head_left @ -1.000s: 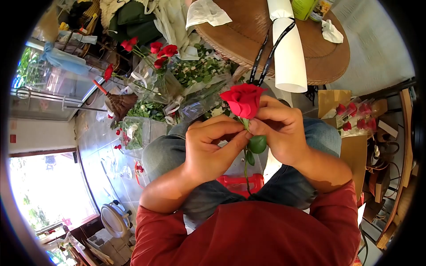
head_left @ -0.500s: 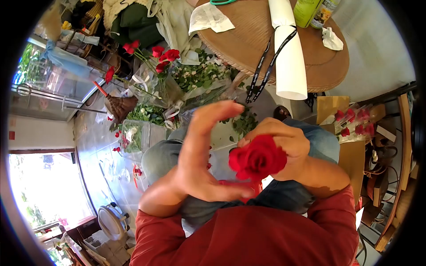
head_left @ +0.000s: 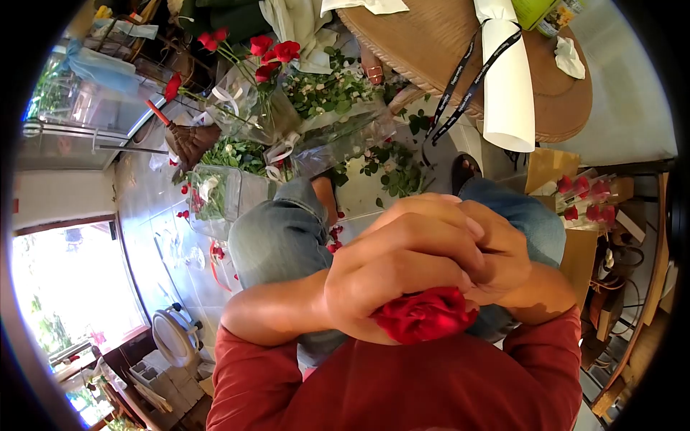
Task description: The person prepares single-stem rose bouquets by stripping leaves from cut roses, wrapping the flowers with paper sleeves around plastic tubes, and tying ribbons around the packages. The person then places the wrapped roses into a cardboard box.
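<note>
A red rose (head_left: 425,316) faces up toward me, in front of my shirt and above my lap. My left hand (head_left: 395,262) is closed around the rose, its curled fingers lying over the upper edge of the bloom. Pressed against those fingers is my right hand (head_left: 503,248), also closed, at the right side of the flower. The rose's stem is hidden behind the two hands, so how each one grips it shows only in part.
A brown round table (head_left: 402,43) bears a white paper roll (head_left: 509,86) with a black ribbon (head_left: 460,86). Cut roses (head_left: 262,57) and leafy stems (head_left: 334,97) cover the floor ahead. Wrapped roses (head_left: 586,194) lie at right. A broom (head_left: 192,144) stands at left.
My left hand was open, with thumb and fingers spread beside the rose; now it has closed around it. Both hands have come together, and the rose has moved slightly lower in view.
</note>
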`<act>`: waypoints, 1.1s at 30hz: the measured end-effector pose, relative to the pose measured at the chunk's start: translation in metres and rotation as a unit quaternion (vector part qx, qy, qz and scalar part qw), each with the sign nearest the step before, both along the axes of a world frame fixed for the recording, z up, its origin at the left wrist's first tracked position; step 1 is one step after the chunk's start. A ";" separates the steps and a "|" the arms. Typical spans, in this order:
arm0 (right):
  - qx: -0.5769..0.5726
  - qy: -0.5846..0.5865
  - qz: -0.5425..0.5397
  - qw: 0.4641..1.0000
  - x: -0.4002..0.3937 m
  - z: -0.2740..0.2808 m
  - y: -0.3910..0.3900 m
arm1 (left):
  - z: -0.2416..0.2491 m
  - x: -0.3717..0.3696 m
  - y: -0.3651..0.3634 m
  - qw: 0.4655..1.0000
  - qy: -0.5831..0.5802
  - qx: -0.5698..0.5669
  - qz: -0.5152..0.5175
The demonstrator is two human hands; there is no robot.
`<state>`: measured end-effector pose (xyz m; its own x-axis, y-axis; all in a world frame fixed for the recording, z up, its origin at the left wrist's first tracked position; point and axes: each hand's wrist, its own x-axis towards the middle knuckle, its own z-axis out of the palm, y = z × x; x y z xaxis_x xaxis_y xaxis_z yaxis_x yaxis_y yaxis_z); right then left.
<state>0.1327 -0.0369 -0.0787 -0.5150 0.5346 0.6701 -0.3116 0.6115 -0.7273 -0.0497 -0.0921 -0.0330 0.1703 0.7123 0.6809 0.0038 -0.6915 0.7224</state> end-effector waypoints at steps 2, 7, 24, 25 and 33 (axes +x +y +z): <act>-0.007 -0.008 0.012 1.000 0.001 -0.004 -0.002 | -0.001 0.001 -0.001 1.000 -0.014 -0.001 -0.001; -0.024 -0.027 0.042 0.998 0.011 -0.012 -0.006 | -0.001 0.004 -0.001 0.999 -0.037 0.000 -0.010; -0.194 -0.096 -0.006 0.976 0.011 0.009 -0.007 | 0.001 -0.020 -0.001 0.946 0.113 0.167 0.252; -0.115 -0.121 -0.044 0.985 0.009 0.010 -0.003 | 0.003 -0.029 0.002 0.938 0.170 0.174 0.245; -0.103 -0.048 -0.090 0.989 -0.005 0.030 0.003 | 0.000 -0.033 0.012 0.970 0.129 0.066 0.193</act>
<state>0.1277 -0.0337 -0.0485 -0.4554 0.7433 0.4901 -0.1338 0.4871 -0.8631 -0.0830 -0.0804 -0.0326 0.0855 0.6669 0.7403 0.4499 -0.6888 0.5685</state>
